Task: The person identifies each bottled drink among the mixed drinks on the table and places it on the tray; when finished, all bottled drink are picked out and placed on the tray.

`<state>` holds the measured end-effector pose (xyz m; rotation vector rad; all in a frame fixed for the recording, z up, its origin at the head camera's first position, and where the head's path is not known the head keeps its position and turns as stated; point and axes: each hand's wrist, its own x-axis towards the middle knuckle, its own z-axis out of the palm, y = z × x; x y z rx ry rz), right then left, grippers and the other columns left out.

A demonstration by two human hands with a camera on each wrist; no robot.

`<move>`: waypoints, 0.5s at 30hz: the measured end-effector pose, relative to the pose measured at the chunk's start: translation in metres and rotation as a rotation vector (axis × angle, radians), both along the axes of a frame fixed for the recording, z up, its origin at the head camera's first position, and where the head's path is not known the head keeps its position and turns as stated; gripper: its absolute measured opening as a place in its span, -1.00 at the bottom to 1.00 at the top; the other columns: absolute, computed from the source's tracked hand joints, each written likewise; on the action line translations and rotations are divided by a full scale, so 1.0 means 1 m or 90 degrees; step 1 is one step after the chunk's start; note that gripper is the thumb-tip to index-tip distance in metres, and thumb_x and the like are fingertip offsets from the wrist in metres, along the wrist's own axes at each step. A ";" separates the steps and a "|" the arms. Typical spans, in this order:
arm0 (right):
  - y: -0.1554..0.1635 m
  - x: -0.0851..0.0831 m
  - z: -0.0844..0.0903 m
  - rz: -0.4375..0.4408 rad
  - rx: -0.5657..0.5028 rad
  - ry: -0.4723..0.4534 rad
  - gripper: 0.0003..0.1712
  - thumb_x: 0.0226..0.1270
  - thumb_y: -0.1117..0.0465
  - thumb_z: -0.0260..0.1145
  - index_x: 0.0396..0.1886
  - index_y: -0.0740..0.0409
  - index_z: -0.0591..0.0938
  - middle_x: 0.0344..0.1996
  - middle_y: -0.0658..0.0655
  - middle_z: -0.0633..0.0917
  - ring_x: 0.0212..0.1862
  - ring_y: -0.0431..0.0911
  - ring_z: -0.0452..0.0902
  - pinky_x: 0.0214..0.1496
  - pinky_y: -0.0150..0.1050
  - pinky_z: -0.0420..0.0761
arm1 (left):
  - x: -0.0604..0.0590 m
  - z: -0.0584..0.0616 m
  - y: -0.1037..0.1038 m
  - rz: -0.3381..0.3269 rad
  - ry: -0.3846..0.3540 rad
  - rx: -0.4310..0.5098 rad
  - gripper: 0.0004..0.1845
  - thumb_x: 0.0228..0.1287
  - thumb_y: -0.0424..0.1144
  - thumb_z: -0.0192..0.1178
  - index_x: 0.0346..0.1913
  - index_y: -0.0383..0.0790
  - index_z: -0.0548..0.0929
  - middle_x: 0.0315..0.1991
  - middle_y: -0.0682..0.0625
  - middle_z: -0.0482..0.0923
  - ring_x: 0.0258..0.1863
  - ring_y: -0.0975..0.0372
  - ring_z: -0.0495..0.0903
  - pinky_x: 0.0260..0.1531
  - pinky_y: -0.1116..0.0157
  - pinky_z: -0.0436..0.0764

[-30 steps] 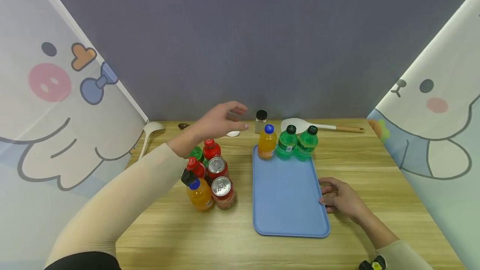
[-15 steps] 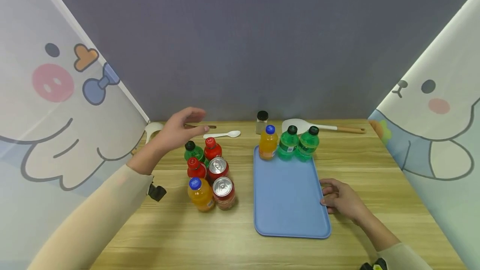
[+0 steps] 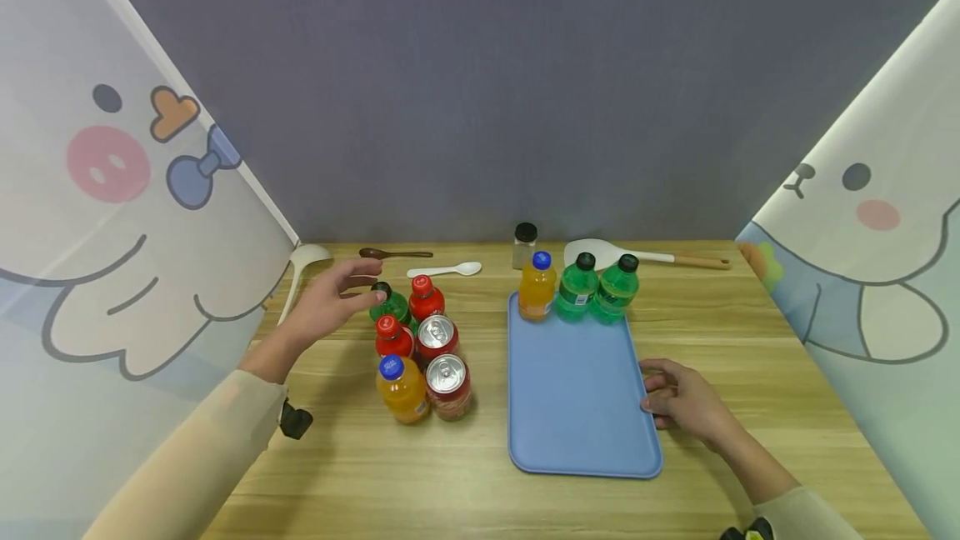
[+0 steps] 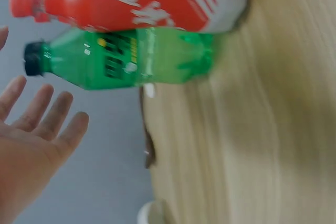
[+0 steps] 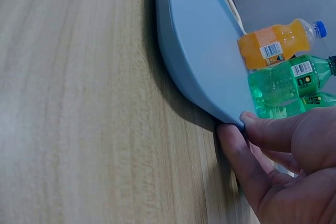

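My left hand [image 3: 337, 298] is beside a green soda bottle [image 3: 392, 307] with a black cap, at the back of a cluster on the left. Its fingers are spread apart around the cap's height and hold nothing; the left wrist view shows a gap between the fingers [image 4: 63, 116] and the green bottle [image 4: 126, 59]. On the right, my right hand [image 3: 686, 402] pinches the right edge of a blue tray [image 3: 581, 407], thumb at the rim and forefinger against the outside. An orange juice bottle [image 3: 537, 288] and two green bottles [image 3: 576, 288] stand at the tray's far end.
Around the left green bottle stand two red-capped bottles [image 3: 393, 338], two red cans [image 3: 447, 390] and an orange bottle [image 3: 403, 394]. Along the back lie a white ladle [image 3: 303, 261], a brown spoon [image 3: 393, 254], a white spoon [image 3: 446, 270] and a spatula [image 3: 600, 252]; a black-lidded jar [image 3: 524, 247] stands there.
My left hand has moved left from over the back of the table, then down beside the green bottle in the cluster. The right hand stays at the tray's edge.
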<state>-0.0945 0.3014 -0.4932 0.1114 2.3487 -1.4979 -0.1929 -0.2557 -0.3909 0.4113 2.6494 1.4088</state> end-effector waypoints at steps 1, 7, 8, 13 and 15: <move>0.000 0.000 0.000 0.000 0.001 0.000 -0.26 0.31 0.48 0.36 0.47 0.41 0.32 -0.03 0.35 0.57 -0.20 0.01 0.66 -0.31 -0.13 0.78 | 0.000 -0.003 -0.002 -0.003 0.000 0.001 -0.37 0.41 -0.11 0.34 0.44 -0.18 0.40 0.41 -0.19 0.43 0.40 -0.19 0.43 0.27 -0.19 0.53; 0.001 0.000 -0.002 -0.002 0.001 0.001 -0.26 0.31 0.49 0.36 0.46 0.40 0.33 -0.03 0.34 0.57 -0.21 0.01 0.66 -0.31 -0.13 0.78 | -0.003 -0.022 -0.013 -0.013 -0.016 0.013 -0.30 0.37 -0.13 0.39 0.48 -0.17 0.37 0.43 -0.24 0.41 0.39 -0.21 0.43 0.29 -0.20 0.50; 0.001 -0.001 -0.002 -0.002 0.001 0.001 -0.26 0.31 0.49 0.36 0.46 0.40 0.33 -0.03 0.34 0.57 -0.20 0.01 0.66 -0.31 -0.13 0.78 | -0.004 -0.025 -0.015 -0.012 -0.024 0.014 -0.29 0.36 -0.12 0.39 0.49 -0.16 0.36 0.44 -0.22 0.40 0.40 -0.21 0.43 0.30 -0.20 0.49; 0.001 -0.001 -0.002 -0.002 0.003 0.000 -0.26 0.31 0.48 0.36 0.46 0.40 0.33 -0.03 0.34 0.57 -0.20 0.01 0.66 -0.31 -0.12 0.78 | -0.009 -0.044 -0.023 -0.022 -0.069 0.025 -0.23 0.37 -0.05 0.37 0.54 -0.10 0.30 0.49 -0.17 0.34 0.44 -0.22 0.36 0.31 -0.20 0.49; 0.001 -0.001 -0.002 -0.002 0.003 -0.001 -0.26 0.31 0.48 0.36 0.46 0.39 0.33 -0.02 0.34 0.57 -0.20 0.01 0.66 -0.31 -0.12 0.78 | -0.011 -0.051 -0.024 -0.031 -0.082 0.036 -0.23 0.39 -0.05 0.35 0.55 -0.10 0.28 0.50 -0.17 0.33 0.45 -0.23 0.34 0.30 -0.19 0.49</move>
